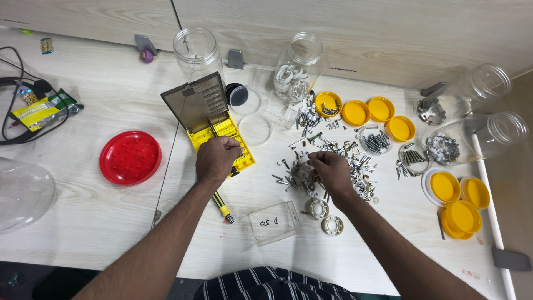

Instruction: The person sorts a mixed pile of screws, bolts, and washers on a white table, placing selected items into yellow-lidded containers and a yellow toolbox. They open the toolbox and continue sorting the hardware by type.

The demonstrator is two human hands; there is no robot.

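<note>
Yellow marks the open bit case [222,133] where the left hand [216,158] rests: its fingers are curled down and bunched together over the rows of bits, touching the tray, though whether they pinch a bit cannot be told from above. The case's smoky lid [195,101] stands tilted up behind the hand. Just below the wrist a screwdriver [222,206] with a yellow-and-black handle lies on the pale wooden table [100,216]. The right hand [332,171] hovers low over a scattered heap of screws and small metal parts [344,153] in the middle of the table, fingers drawn together at the tips as if pinching something tiny; the piece itself is too small to make out. Two white ring-shaped bearings [326,216] lie near that wrist, and a clear flat plastic lid [273,222] sits between the two forearms. A red round lid [130,157] lies well to the left of the case. Yellow lids [369,111] are grouped beyond the heap and at the right edge, beside clear plastic jars [477,130] lying on their sides, some with metal parts inside.
</note>
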